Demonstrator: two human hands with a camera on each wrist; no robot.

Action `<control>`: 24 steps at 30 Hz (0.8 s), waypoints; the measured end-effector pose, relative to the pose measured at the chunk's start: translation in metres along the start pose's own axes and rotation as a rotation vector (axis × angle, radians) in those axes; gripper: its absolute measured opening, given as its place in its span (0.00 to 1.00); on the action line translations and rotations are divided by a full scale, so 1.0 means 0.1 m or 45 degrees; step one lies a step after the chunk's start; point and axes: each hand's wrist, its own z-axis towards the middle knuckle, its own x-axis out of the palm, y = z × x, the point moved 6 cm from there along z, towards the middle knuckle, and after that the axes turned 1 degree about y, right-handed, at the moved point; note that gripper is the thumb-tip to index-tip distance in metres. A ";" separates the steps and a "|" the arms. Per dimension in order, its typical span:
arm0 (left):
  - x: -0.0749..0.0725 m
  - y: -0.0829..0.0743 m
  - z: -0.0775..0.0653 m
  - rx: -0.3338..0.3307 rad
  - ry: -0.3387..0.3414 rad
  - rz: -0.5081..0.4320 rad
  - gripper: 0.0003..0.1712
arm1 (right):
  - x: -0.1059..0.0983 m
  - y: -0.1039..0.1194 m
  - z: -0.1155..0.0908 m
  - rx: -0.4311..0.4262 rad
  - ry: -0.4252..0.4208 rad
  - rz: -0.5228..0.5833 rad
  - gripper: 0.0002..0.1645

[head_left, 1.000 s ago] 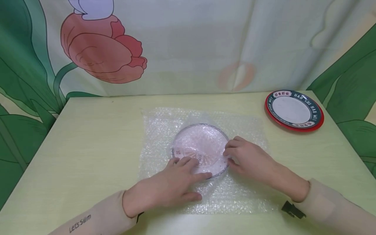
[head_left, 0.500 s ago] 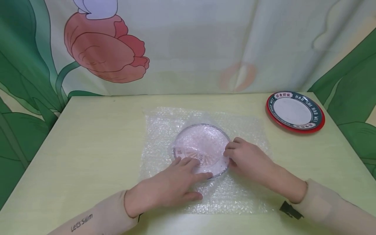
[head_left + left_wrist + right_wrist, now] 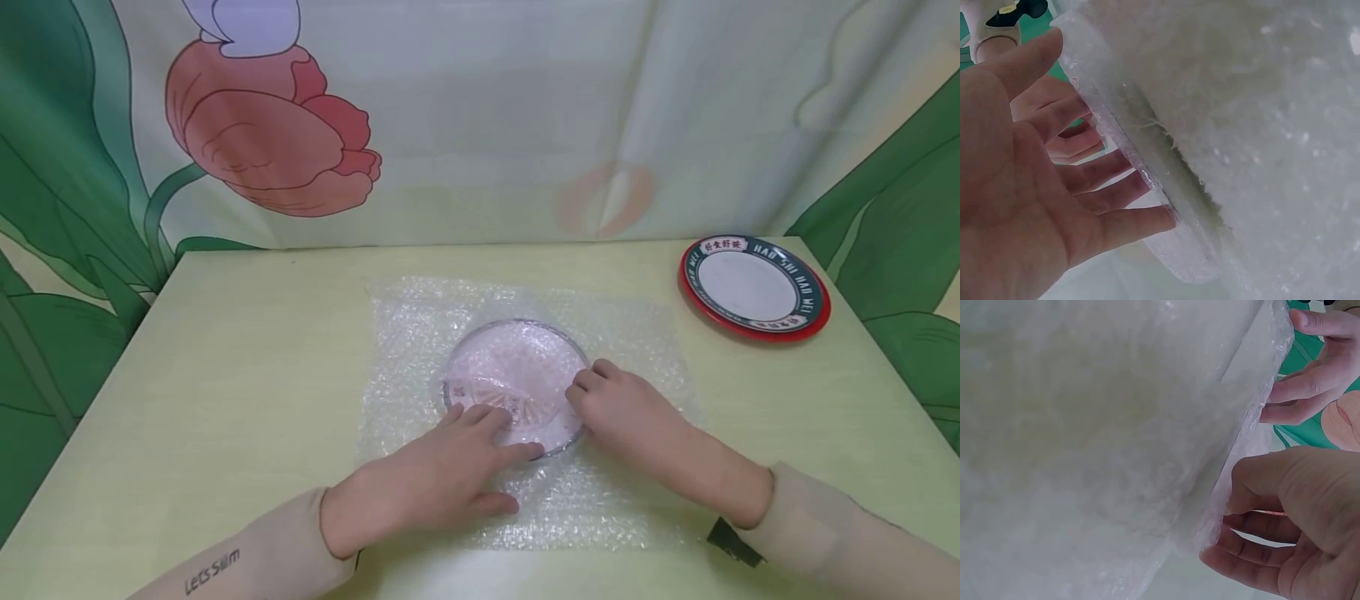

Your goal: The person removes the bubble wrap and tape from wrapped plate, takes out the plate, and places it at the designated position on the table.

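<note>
A round plate point(image 3: 517, 367) with a dark rim and a pinkish printed pattern lies in the middle of a bubble wrap sheet point(image 3: 416, 333). Clear film or wrap covers its face. Spread fingers of my left hand point(image 3: 442, 467) rest on the plate's near left side; the left wrist view shows this hand point(image 3: 1054, 181) with fingers straight against the wrapped edge. At the plate's right edge, my right hand point(image 3: 630, 417) has curled fingers pinching the wrap. In the right wrist view, thumb and fingers of that hand point(image 3: 1291, 519) meet at the wrap point(image 3: 1116, 425); the exact contact is partly hidden.
Toward the back right corner of the pale table point(image 3: 225, 375), a plate with a dark green lettered rim point(image 3: 750, 287) sits on a red one point(image 3: 817, 329). A printed curtain point(image 3: 480, 125) hangs behind the table's far edge.
My right hand has turned slightly and shifted a little down and left, its thumb now hidden beneath it. The left hand stays in place on the plate.
</note>
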 end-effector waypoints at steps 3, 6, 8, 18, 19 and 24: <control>0.00 0.00 0.01 0.006 -0.003 0.010 0.35 | -0.01 -0.01 0.00 0.000 -0.006 -0.001 0.09; 0.00 0.00 0.01 0.009 -0.005 0.012 0.34 | -0.01 -0.04 0.00 0.025 0.010 0.018 0.10; -0.01 0.00 0.01 0.010 -0.004 0.008 0.34 | -0.01 -0.07 0.00 0.044 0.027 0.049 0.10; -0.01 0.01 0.01 0.006 0.012 -0.010 0.35 | -0.06 -0.23 -0.04 0.156 0.025 0.351 0.13; -0.01 0.01 0.01 0.004 0.012 -0.014 0.35 | -0.07 -0.24 -0.04 0.164 0.022 0.367 0.14; 0.00 0.01 0.00 -0.012 0.007 -0.025 0.35 | -0.10 -0.28 -0.05 0.190 -0.007 0.423 0.16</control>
